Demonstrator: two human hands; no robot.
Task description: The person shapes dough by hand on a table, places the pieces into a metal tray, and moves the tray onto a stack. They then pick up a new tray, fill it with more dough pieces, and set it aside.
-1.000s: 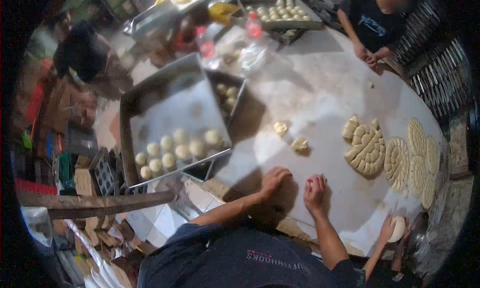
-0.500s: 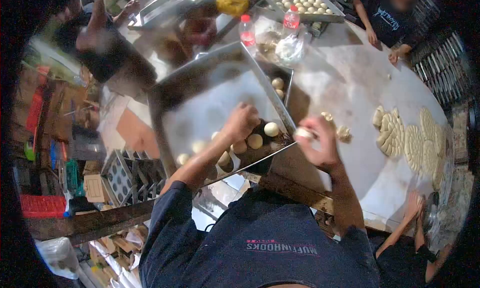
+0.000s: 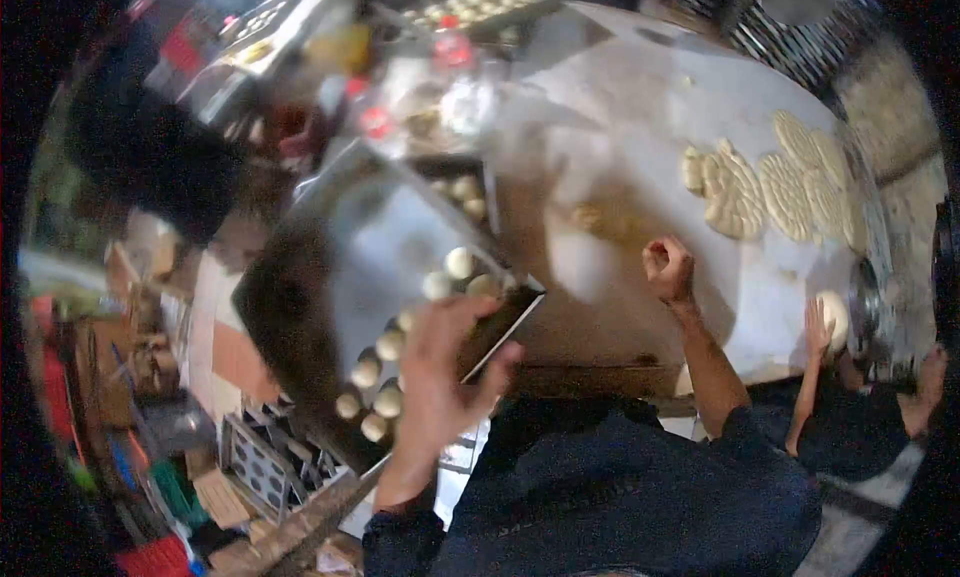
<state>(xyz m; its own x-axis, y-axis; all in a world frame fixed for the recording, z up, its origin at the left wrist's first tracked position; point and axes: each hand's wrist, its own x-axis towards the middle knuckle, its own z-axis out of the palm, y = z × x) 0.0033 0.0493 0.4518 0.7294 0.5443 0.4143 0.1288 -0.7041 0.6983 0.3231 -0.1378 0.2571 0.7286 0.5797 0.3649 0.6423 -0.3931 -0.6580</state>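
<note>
My left hand (image 3: pixel 445 362) is over the near side of a large metal tray (image 3: pixel 265 277), blurred, with thumb and fingers apart and nothing seen between them. Several pale dough balls (image 3: pixel 460 263) lie in the tray beside and under that hand. My right hand (image 3: pixel 668 267) is above the table, right of the tray, with its fingers curled into a ring. Whatever it holds, if anything, is hidden. Left of it, small dough pieces (image 3: pixel 588 217) lie blurred on the tabletop.
Flattened, ridged dough (image 3: pixel 735 197) lies at the table's right. A co-worker's hand (image 3: pixel 818 327) touches a large dough ball (image 3: pixel 834 319). Behind my tray are a smaller tray of balls (image 3: pixel 465 189), red-capped bottles (image 3: pixel 452 49) and another filled tray (image 3: pixel 480 5).
The whole view has shifted. My left hand has opened and come back toward the tray's near edge. My right hand has moved right, away from the tray corner; the pale ball in it no longer shows.
</note>
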